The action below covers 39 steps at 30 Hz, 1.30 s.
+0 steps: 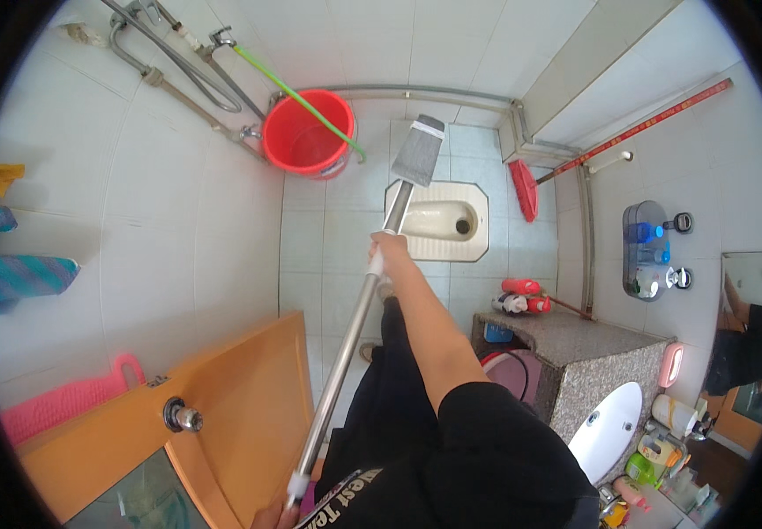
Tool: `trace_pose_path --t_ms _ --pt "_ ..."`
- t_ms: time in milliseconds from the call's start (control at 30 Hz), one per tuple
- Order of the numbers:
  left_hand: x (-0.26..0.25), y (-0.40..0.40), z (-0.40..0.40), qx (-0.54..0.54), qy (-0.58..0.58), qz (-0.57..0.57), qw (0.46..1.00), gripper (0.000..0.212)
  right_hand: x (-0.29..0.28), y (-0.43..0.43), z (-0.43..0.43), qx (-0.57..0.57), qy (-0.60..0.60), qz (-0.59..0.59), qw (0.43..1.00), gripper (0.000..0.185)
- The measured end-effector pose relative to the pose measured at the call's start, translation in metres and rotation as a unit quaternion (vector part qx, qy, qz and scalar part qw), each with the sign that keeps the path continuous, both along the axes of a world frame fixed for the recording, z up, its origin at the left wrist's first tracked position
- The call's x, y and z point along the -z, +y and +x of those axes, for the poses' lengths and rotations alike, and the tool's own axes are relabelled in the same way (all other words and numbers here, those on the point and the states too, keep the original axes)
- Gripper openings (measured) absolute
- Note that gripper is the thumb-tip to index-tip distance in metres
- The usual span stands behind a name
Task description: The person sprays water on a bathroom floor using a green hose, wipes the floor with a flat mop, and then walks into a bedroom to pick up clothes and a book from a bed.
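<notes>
A long metal mop pole slants up from the bottom edge of the head view, with a flat grey mop head at its far end. My right hand is closed around the pole's white collar, a little below the mop head. At the bottom edge my left hand, partly cut off, holds the near end of the pole by its white fitting. The mop head is raised over the tiled floor, beside the rear left corner of a squat toilet pan. Whether it touches anything cannot be told.
A red bucket with a green hose stands at the back left. A red broom leans at the right, with bottles by a granite counter and a white basin. A wooden door stands open at the left.
</notes>
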<state>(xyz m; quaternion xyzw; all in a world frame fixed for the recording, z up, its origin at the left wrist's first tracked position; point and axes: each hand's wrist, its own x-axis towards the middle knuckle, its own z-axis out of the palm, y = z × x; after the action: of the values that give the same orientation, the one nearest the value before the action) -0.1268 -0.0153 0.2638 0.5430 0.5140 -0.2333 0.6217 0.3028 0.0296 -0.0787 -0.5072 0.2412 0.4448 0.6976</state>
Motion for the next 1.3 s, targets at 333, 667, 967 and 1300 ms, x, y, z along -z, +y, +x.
trace_pose_path --t_ms 333,667,967,1300 --pt "-0.061 -0.020 -0.030 -0.103 0.094 -0.040 0.989 0.037 0.045 -0.014 0.035 -0.034 -0.081 -0.109 0.990 0.012" --pt "0.172 -0.006 -0.010 0.057 -0.003 0.094 0.994 0.029 -0.001 -0.025 -0.165 -0.061 0.015 -0.086 0.994 0.016" --pt "0.069 -0.003 0.010 0.064 -0.117 0.207 0.969 0.033 0.010 -0.013 -0.067 -0.003 0.001 -0.058 0.998 0.014" --pt "-0.084 0.009 -0.011 0.011 0.143 -0.052 0.988 0.030 0.005 0.009 0.060 -0.020 -0.064 -0.048 0.997 0.011"
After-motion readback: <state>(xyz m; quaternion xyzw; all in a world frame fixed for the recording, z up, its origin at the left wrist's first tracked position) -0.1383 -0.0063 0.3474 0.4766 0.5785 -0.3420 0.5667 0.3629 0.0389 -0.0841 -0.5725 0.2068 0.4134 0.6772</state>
